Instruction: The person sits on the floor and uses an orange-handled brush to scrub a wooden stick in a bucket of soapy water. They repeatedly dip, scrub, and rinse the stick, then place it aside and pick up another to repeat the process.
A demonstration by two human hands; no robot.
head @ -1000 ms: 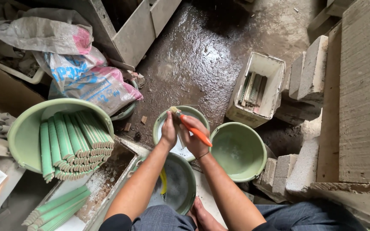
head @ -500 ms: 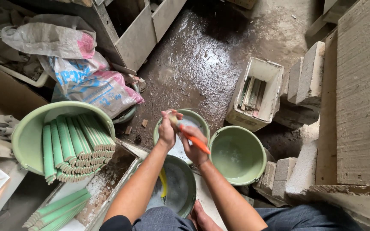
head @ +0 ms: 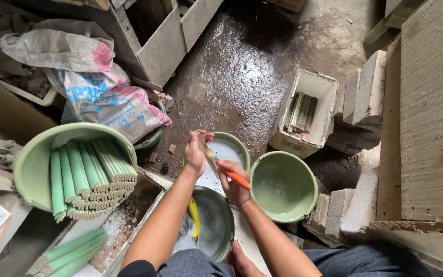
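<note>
My left hand [head: 196, 153] holds a thin pale strip, likely a tile piece [head: 207, 154], upright over a green basin [head: 239, 145] of whitish liquid. My right hand [head: 234, 180] grips a brush with an orange handle [head: 234, 176], its bristles against the strip. Below my hands sits a dark basin [head: 216, 225] of grey water with a yellow object [head: 194, 215] in it.
A green tub [head: 32, 164] at left holds several green ridged tiles; more lie in a tray [head: 67, 251] below. An empty green basin [head: 283, 185] is at right, beside a white crate [head: 308, 110] of strips, concrete blocks [head: 370, 92] and wet floor. Filled sacks [head: 98, 97] lie at upper left.
My hands have stayed over the basin; the brush has shifted slightly down along the strip. The view has drifted a little.
</note>
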